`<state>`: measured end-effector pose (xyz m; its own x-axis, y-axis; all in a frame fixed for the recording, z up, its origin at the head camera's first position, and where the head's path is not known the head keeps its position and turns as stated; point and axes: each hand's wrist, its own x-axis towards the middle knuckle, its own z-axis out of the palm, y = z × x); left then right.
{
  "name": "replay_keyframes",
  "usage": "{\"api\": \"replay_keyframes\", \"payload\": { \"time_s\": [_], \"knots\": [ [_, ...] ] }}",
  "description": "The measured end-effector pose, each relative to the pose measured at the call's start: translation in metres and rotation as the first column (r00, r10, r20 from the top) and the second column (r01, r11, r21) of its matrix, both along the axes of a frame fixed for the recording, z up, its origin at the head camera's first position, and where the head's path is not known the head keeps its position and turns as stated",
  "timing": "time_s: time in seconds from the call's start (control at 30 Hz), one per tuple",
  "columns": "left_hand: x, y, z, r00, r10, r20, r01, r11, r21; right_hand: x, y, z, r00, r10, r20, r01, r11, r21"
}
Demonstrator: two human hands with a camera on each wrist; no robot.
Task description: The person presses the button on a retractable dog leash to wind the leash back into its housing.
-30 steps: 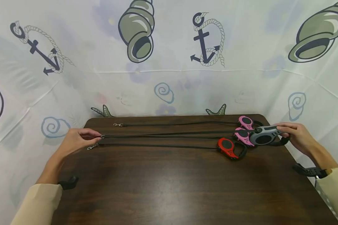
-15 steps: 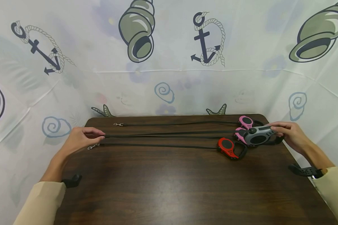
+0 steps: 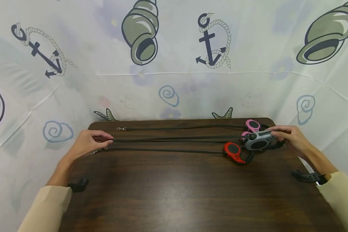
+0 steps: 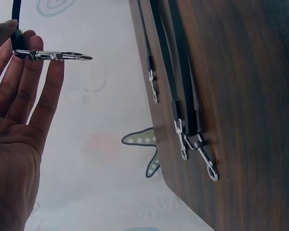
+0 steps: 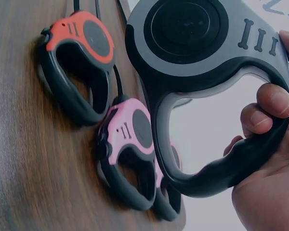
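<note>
My right hand (image 3: 294,140) grips the loop handle of a grey and black retractable dog leash (image 3: 259,140), raised over the table's right end. In the right wrist view its fingers curl through the handle (image 5: 221,180). Far to the left, my left hand (image 3: 88,144) pinches the end of that leash's black strap (image 4: 16,14) between thumb and fingers. A metal snap hook (image 4: 55,56) sticks out sideways from the pinch. On the table lie a red retractable leash (image 3: 233,152) and two pink ones (image 3: 252,125), partly covered by the grey one in the head view.
Black straps from the lying leashes stretch left across the dark wooden table (image 3: 174,190), ending in metal snap hooks (image 4: 207,163) at the left end. A white printed cloth (image 3: 179,58) hangs behind the table and along both sides.
My left hand has shifted right and my right hand left, each by a little. The grey leash has come left with the right hand, and the strap between them is shorter.
</note>
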<state>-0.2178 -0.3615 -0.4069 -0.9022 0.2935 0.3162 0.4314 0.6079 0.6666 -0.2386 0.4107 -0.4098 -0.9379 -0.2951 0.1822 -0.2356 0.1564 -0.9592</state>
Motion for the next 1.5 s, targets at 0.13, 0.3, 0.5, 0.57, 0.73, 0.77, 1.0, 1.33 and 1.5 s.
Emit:
{"api": "replay_keyframes", "payload": {
  "time_s": [0.13,0.3,0.5,0.57,0.73,0.77,1.0,1.33,1.5],
  "knots": [
    [-0.001,0.002,-0.001,1.000,-0.011,-0.001,0.011,1.000,0.006,-0.001,-0.006,0.003,1.000,0.013,-0.016,-0.013,1.000,0.027],
    [-0.005,0.006,-0.003,1.000,-0.018,-0.023,0.018,1.000,-0.004,-0.003,-0.013,0.004,0.999,0.040,-0.008,-0.040,0.999,0.000],
    [-0.006,0.012,-0.004,1.000,-0.025,-0.007,0.025,1.000,0.010,-0.005,-0.025,0.003,0.998,0.065,-0.004,-0.065,0.998,0.002],
    [-0.007,0.015,-0.004,0.999,-0.039,-0.002,0.039,0.999,0.025,-0.006,-0.029,0.003,0.997,0.076,-0.012,-0.075,0.997,0.019],
    [-0.008,0.022,-0.003,0.997,-0.073,-0.025,0.074,0.997,0.032,-0.008,-0.042,0.006,0.995,0.102,-0.021,-0.101,0.995,0.018],
    [-0.008,0.024,-0.003,0.996,-0.080,-0.030,0.081,0.996,0.031,-0.008,-0.045,0.006,0.994,0.106,-0.022,-0.106,0.994,0.010],
    [-0.010,0.030,-0.004,0.995,-0.094,-0.018,0.095,0.994,0.052,-0.011,-0.061,0.008,0.992,0.119,-0.051,-0.120,0.993,-0.012],
    [-0.011,0.041,-0.002,0.997,-0.082,-0.009,0.082,0.996,0.043,-0.012,-0.070,0.002,0.989,0.138,-0.051,-0.141,0.989,-0.053],
    [-0.012,0.048,-0.002,0.996,-0.089,0.006,0.089,0.995,0.038,-0.012,-0.073,0.000,0.989,0.138,-0.059,-0.139,0.990,-0.016]
  ]
}}
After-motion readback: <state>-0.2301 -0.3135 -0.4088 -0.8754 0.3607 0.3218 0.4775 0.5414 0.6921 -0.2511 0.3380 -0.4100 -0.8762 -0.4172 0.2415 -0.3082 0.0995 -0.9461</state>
